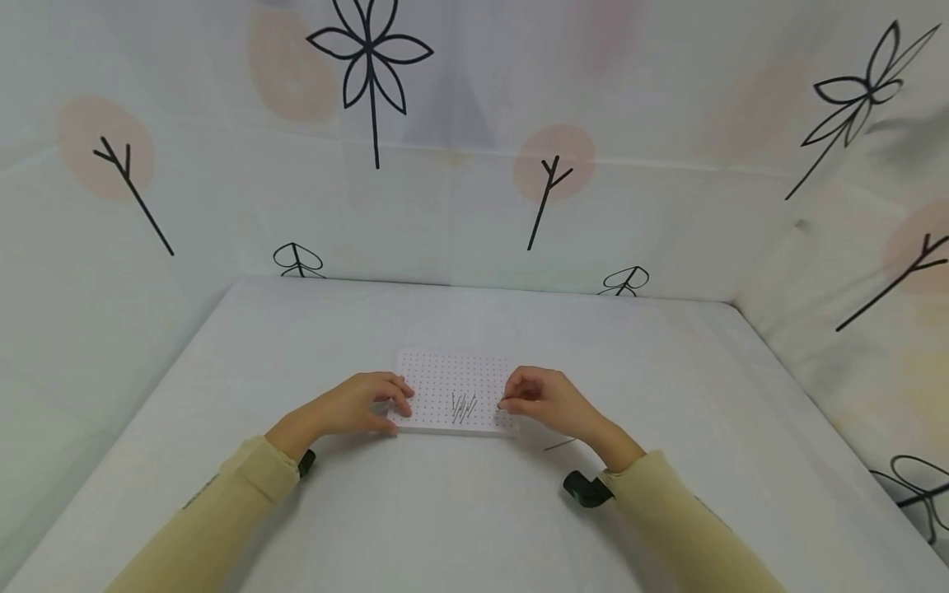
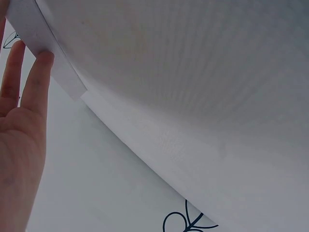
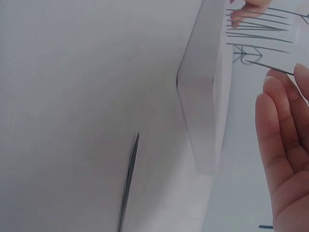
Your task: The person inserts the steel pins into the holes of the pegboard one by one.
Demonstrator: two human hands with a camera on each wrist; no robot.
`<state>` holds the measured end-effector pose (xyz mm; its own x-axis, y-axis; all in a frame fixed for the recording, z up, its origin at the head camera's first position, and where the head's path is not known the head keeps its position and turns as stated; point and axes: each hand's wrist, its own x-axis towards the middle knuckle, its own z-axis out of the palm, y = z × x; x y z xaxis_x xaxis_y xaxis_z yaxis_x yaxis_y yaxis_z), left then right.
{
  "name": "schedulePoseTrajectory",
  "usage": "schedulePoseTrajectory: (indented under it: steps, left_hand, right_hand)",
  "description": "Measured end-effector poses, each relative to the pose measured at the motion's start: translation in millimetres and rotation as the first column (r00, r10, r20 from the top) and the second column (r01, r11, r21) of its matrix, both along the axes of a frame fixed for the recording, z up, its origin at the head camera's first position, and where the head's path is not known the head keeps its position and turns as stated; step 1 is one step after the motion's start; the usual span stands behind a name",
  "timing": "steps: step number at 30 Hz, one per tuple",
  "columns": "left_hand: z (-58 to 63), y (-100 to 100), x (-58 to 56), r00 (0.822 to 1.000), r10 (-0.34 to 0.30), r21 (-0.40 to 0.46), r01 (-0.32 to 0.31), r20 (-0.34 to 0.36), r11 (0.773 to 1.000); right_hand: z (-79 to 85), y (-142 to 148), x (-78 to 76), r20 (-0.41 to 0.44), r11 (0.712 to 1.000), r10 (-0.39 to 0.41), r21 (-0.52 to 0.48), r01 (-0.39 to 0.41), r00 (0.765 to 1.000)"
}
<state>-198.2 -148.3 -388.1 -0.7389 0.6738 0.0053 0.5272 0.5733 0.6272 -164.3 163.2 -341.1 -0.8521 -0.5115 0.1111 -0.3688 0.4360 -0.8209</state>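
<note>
A white board [image 1: 430, 375] with a grid of small dots lies on the table. Several thin dark needles [image 3: 258, 36] stand up from its front middle part, leaning slightly in the head view. My left hand [image 1: 368, 403] holds the board's left end, fingers over the top and thumb at the front corner. Between thumb and fingertips, my right hand [image 1: 544, 401] pinches another needle [image 3: 270, 67] over the board's right side. One more needle [image 3: 128, 183] lies loose on the table, just in front of the board's right end and partly behind my right wrist in the head view.
The white tabletop [image 1: 445, 511] spreads around the board. Behind it hangs a pale cloth [image 1: 460, 222] printed with flowers and twigs, which also covers both sides. A black wrist device [image 1: 586, 489] sticks out below my right sleeve.
</note>
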Motion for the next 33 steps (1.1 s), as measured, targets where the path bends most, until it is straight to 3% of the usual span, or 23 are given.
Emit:
schedulePoseTrajectory:
  steps: [20,33]
  left_hand:
    - [1.0,0.9,0.2,1.000,0.020,-0.010,-0.019,0.018,1.000]
    - [1.6,0.6,-0.7,1.000,-0.004,0.001,0.004,0.004,1.000]
  right_hand:
    - [-7.7,-19.8,0.7,-0.007,0.998,0.060,-0.023,-0.060,0.998]
    - [-9.7,-31.5,1.4,-0.005,0.997,0.070,-0.017,-0.071,0.998]
